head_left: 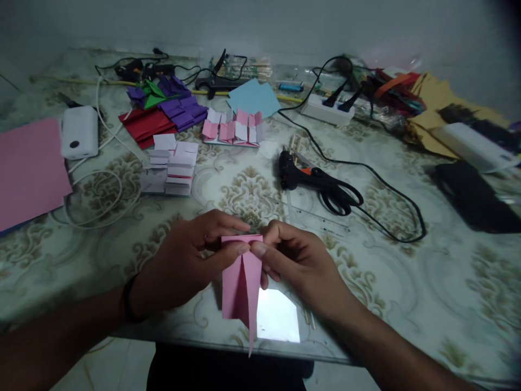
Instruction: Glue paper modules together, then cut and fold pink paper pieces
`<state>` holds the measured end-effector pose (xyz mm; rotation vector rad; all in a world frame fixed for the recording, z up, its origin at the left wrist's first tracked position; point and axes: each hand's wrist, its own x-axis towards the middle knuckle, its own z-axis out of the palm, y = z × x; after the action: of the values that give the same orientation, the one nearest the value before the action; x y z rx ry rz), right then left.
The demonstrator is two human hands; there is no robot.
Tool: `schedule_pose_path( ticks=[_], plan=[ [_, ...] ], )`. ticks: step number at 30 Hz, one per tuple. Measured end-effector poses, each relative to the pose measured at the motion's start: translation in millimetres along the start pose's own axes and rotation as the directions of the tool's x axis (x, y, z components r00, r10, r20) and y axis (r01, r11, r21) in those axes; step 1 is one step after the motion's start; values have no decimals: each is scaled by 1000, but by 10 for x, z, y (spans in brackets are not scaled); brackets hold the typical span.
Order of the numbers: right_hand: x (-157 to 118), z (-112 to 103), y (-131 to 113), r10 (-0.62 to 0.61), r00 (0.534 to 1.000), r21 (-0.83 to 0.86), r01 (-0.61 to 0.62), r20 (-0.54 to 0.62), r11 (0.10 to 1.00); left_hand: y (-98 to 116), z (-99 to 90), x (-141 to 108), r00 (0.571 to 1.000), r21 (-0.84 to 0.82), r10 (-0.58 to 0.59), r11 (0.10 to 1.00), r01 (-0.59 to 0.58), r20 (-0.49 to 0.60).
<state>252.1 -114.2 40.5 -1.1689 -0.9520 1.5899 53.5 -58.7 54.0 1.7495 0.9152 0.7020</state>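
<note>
A folded pink paper hangs between my two hands, close to the table's front edge. Its two side flaps meet near the middle at the top and spread apart lower down. My left hand pinches the upper left of the paper, thumb on the front face. On the other side, my right hand grips the upper right edge between thumb and curled fingers. Both thumb tips lie close together near the top. Beneath the paper, a bright white patch shows on the tabletop; I cannot tell whether it is paper or reflected light.
Folded white paper pieces and pink-white ones lie beyond my hands. A black glue gun and black-handled scissors rest at right, near a power strip. Pink sheets and a white power bank occupy the left.
</note>
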Motion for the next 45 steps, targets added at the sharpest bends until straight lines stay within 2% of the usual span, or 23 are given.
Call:
schedule_pose_path(
  ticks=[3,11,17,22,25,28,31,34,39,45],
  plan=[
    [-7,-5,1,-11,1000,-29,10,-26,1000,11,1,1,999,22,7,1000,-7,39],
    [-14,9,51,-20,998,-100,14,-56,995,14,18,-16,996,-18,-83,996,83,19],
    [-24,24,53,-51,994,-132,38,-92,991,19,18,8,995,-39,-98,994,99,32],
    [-10,33,44,-56,996,-94,50,-65,994,4,13,13,996,-40,-91,995,92,27],
    [-11,25,40,-81,995,-80,77,-51,994,-4,6,10,991,-46,-132,990,134,31],
    [-16,12,32,-121,992,-101,117,-41,988,-3,-7,23,985,-49,-159,985,163,65],
    [-17,8,22,-145,989,-132,140,-29,981,-10,-30,54,970,-57,-191,978,201,154],
    [-10,17,13,-119,992,-125,114,-31,986,-28,-59,79,952,-18,-225,972,234,209],
    [17,6,16,-13,1000,-95,14,6,995,-50,-96,75,948,-28,-239,968,250,209],
    [18,-28,40,-17,1000,-176,18,5,984,-44,-95,90,948,-14,-237,969,246,214]
  ],
)
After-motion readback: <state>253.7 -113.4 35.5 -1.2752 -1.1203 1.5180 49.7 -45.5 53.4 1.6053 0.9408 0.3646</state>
